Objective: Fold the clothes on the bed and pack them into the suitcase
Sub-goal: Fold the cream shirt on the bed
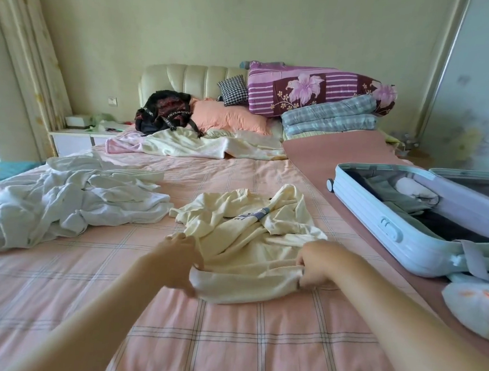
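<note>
Both hands are on the cream shirt [250,245] in the middle of the bed [223,346]: the left hand [182,261] grips its near left corner, the right hand [316,262] pinches the near right edge. Right of the shirt lies the suitcase [393,228], open; left of it, a white heap of clothes [73,200].

Soft daylight, apparently from left; faint shadows; edges bowed; near foreground blurred.

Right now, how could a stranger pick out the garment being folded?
On the pink checked bed, look between the open blue suitcase and the white clothes heap. The shirt, gripped by the left hand and right hand, is the only pale yellow, printed one.
</note>
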Demonstrator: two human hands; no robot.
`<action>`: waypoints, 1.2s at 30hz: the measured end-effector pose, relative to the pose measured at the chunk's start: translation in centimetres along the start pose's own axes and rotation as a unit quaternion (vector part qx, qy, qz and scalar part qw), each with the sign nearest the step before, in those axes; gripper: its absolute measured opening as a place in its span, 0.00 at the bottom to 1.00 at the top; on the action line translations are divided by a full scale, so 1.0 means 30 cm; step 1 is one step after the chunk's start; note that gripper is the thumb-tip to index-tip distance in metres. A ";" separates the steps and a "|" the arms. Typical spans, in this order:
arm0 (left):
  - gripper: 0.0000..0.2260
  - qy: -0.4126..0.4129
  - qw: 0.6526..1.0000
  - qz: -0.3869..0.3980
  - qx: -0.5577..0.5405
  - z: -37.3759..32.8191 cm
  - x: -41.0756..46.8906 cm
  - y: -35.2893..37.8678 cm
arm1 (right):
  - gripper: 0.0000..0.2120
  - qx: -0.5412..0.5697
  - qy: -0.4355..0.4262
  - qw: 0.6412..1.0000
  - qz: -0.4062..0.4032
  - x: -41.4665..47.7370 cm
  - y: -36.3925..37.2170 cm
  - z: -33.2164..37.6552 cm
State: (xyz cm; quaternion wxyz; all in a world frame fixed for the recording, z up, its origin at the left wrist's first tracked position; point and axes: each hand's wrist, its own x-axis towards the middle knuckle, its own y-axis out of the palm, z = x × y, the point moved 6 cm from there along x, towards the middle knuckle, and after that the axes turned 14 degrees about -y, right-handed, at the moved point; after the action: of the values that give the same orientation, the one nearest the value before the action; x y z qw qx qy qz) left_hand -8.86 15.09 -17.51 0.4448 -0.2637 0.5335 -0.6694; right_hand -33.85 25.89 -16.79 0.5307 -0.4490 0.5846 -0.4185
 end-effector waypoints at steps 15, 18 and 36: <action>0.35 -0.101 0.843 -0.222 -0.480 0.016 0.242 -0.194 | 0.41 0.379 -0.053 0.840 -0.384 0.192 -0.099 -0.073; 0.24 -0.026 0.917 -0.232 -0.325 -0.051 0.309 -0.106 | 0.25 0.177 -0.131 0.919 -0.327 0.228 -0.041 -0.020; 0.10 0.033 0.897 -0.354 -0.263 0.099 0.313 -0.071 | 0.19 -0.062 -0.105 0.957 -0.262 0.452 -0.006 0.116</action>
State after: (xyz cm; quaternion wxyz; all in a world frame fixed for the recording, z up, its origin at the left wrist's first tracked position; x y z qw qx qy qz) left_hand -11.46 5.50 -15.78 0.0744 -0.5201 0.5761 -0.6262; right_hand -30.83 12.65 -20.25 0.4321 -0.6596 0.4124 -0.4562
